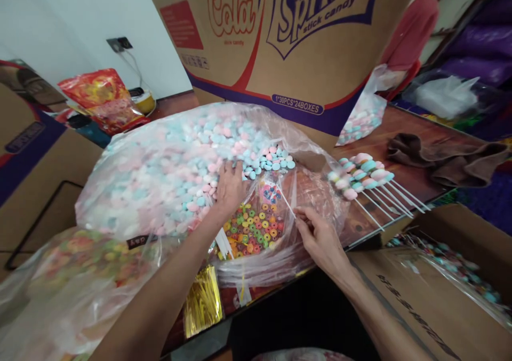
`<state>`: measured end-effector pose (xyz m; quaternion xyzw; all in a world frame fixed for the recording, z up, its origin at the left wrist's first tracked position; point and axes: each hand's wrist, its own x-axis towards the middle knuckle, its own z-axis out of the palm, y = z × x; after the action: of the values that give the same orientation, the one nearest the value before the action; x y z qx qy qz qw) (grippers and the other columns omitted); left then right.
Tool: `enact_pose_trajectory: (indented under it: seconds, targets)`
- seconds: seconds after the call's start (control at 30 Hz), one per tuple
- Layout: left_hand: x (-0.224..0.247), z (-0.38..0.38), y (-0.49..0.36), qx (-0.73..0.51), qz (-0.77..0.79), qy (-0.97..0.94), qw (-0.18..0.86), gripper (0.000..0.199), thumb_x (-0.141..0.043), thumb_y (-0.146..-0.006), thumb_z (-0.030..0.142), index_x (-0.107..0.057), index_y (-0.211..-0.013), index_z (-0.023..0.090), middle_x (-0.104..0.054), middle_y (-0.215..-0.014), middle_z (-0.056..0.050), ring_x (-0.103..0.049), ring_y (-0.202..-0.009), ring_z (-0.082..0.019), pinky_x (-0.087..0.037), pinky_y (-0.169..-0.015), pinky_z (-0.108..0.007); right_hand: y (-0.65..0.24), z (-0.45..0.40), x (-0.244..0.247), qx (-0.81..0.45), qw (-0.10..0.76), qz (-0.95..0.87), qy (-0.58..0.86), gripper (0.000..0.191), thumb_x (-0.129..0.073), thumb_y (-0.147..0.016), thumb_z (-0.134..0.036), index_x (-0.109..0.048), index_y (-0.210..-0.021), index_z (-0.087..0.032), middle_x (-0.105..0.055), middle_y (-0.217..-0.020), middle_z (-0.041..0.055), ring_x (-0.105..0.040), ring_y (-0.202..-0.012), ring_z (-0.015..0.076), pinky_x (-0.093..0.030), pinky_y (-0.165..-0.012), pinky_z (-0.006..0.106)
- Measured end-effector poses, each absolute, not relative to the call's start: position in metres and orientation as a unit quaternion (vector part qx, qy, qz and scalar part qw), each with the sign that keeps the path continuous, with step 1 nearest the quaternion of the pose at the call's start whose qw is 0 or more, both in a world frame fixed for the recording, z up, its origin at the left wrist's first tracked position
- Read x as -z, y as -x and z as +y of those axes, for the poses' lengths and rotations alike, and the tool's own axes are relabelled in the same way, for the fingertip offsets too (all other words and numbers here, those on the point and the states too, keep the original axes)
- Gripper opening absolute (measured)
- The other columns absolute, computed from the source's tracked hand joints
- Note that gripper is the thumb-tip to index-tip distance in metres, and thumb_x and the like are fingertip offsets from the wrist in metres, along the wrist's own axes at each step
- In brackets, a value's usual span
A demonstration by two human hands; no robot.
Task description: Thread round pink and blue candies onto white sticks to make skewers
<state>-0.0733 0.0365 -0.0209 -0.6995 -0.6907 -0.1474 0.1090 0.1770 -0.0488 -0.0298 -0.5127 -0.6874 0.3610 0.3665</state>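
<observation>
My right hand [318,235] pinches a thin white stick [285,201] near its lower end. The stick tilts up and left, bare along its length, over a small group of blue and pink pieces [271,192]. My left hand [231,187] rests at the edge of a heap of pastel pink, blue and white candies [200,153] in a large clear plastic bag. Its fingers curl down among the candies, and what they grip is hidden. Below lie colourful ring candies [256,227] and a bundle of white sticks [223,242] near my left wrist.
Finished-looking candy skewers [364,174] lie on the table's right side by a brown cloth [444,158]. A large cardboard box [256,67] stands behind the bag. Gold ties [203,302] lie at the front edge. An open carton [432,297] stands low right; a person in pink [414,30] is behind.
</observation>
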Motion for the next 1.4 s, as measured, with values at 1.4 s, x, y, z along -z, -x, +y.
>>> enact_pose_trajectory:
  seconds: [1.4]
  targets:
    - [0.009, 0.009, 0.052, 0.254, -0.618, 0.723, -0.175, 0.019, -0.056, -0.085, 0.027, -0.071, -0.092, 0.019, -0.067, -0.098, -0.007, -0.063, -0.088, -0.021, -0.048, -0.082, -0.034, -0.18, -0.049, 0.038, -0.453, 0.444, -0.57, 0.522, 0.022, -0.05, -0.094, -0.039, -0.056, -0.083, -0.02, -0.055, -0.066, -0.0023, -0.049, -0.056, 0.0125, -0.039, -0.054, 0.023]
